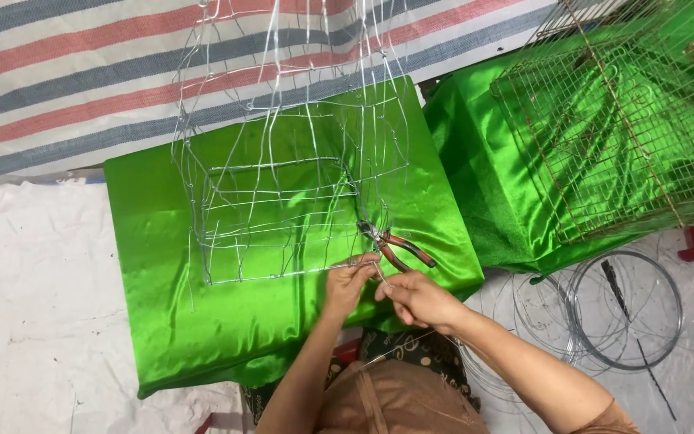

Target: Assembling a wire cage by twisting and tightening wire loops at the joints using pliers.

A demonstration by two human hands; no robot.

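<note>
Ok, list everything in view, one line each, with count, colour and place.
wire frame: one, silver, unfinished, on the near green cloth
pliers: one, red-handled, lying on the cloth at the frame's right corner
green cloth: two shiny pieces, one at centre, one at upper right
finished cage: one, tarnished wire, on the right cloth
wire coils: several loops, silver, on the floor at right
striped tarp: one, red, blue and white, at top
white sheet: one, at left
left hand: pinching wire at the frame's near edge
right hand: gripping the same wire
</note>
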